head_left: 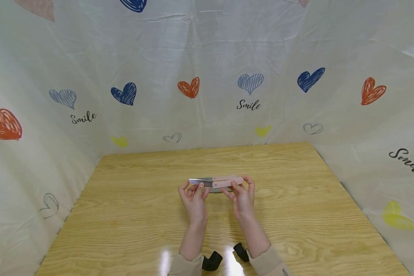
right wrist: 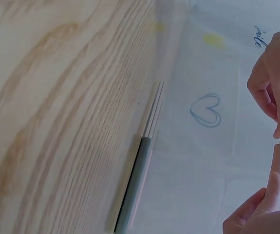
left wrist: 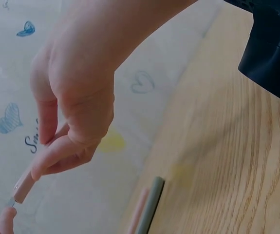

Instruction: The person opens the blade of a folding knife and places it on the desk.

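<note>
Both hands hold a pink-handled bladed tool (head_left: 224, 184) level above the table in the head view. Its silver blade points left, and two pink arms spread slightly apart to the right of it. My left hand (head_left: 194, 203) pinches the blade between thumb and fingers. My right hand (head_left: 245, 200) grips the far end of the pink arms. In the right wrist view the pink handle (right wrist: 277, 158) is seen edge-on, a thin sliver of metal at its end by the left fingertips. Below lies a grey-handled bladed tool (right wrist: 137, 183) with a pink strip along it, partly hidden by the hands in the head view.
The wooden table (head_left: 141, 214) spreads out around the hands. A pale cloth backdrop (head_left: 220, 46) printed with hearts and words borders its back and sides. Black wrist devices (head_left: 212, 261) sit at both cuffs.
</note>
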Demonstrator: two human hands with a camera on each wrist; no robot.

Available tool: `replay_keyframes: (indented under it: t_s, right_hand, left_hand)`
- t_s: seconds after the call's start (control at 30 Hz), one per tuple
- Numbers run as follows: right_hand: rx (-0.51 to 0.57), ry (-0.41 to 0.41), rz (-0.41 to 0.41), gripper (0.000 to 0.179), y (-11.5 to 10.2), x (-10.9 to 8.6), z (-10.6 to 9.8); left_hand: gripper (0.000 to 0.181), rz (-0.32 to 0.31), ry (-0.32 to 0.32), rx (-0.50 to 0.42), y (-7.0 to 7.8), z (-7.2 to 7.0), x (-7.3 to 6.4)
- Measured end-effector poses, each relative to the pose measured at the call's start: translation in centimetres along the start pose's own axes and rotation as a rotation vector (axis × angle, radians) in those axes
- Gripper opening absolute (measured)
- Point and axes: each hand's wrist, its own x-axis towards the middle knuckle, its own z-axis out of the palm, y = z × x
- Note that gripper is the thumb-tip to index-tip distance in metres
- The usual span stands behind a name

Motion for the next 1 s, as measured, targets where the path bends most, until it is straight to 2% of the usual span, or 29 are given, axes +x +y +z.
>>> replay_keyframes:
  t_s: [0.23, 0.73, 1.0]
  right_hand:
    - [0.039, 0.025, -0.006, 0.028, 0.25, -0.28, 0.34]
    - [0.107, 0.054, 0.033, 0.032, 0.59, -0.58, 0.41]
    - [0.104, 0.052, 0.021, 0.039, 0.76, -0.54, 0.42]
  left_hand:
    - [0.043, 0.02, -0.004, -0.024, -0.13, -0.05, -0.22]
    - [0.047, 0.038, 0.02, -0.054, -0.49, 0.04, -0.68]
    - [0.045, 0.045, 0.032, -0.072, -0.71, 0.11, -0.69]
